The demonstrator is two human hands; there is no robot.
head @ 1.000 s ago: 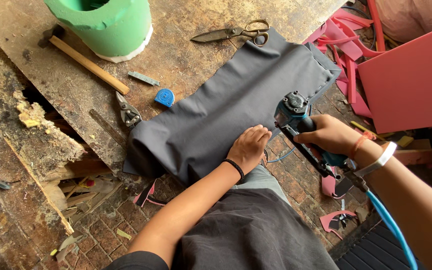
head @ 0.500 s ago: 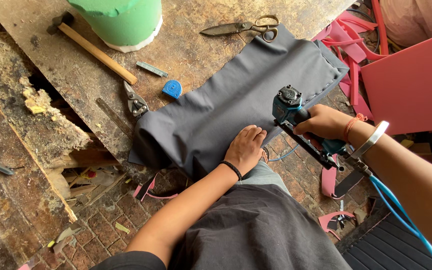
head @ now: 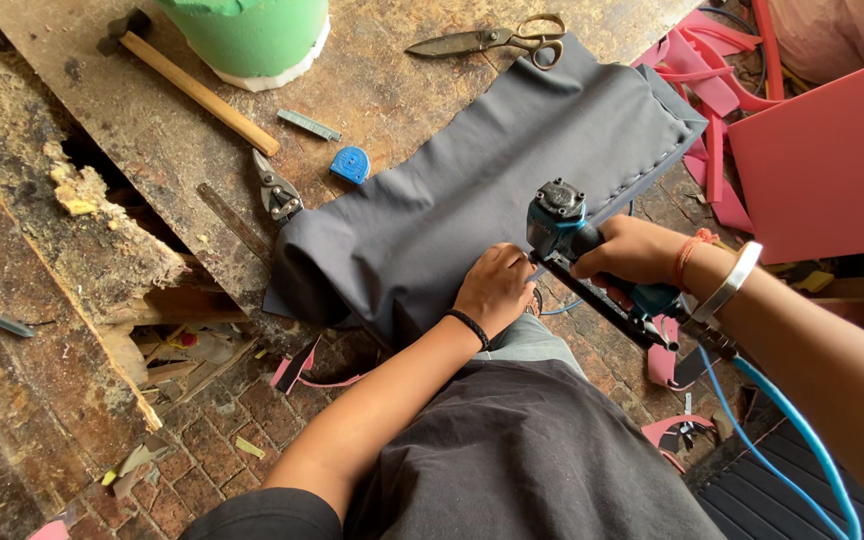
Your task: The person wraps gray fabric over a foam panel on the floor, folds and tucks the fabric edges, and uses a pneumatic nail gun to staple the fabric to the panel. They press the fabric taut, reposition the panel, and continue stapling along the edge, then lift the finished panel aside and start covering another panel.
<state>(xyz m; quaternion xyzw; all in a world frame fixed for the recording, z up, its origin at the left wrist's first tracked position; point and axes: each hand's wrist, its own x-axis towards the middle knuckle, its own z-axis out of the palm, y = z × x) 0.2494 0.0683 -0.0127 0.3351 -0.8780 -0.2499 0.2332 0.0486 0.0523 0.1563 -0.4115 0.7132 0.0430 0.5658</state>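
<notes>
Both hands are working right at the near edge of a grey fabric-covered cushion (head: 492, 190) that lies across the worn wooden tabletop (head: 382, 90), hanging a bit over its front edge. Left hand (head: 495, 290) is curled with the fingers pressing down on the fabric at that near edge, not really wrapped around anything. Right hand (head: 632, 250) is closed tight around the handle of a teal pneumatic stapler (head: 562, 235), whose nose sits on the fabric just beside the left hand's fingers, pretty much touching. A blue air hose (head: 782, 420) trails off the stapler past the right forearm. Further back on the tabletop: scissors (head: 487, 38), a hammer (head: 187, 85), tin snips (head: 277, 192), a small blue tape measure (head: 350, 164) and a green bucket (head: 247, 35). Pink foam scraps (head: 722, 90) sit off to the right.
</notes>
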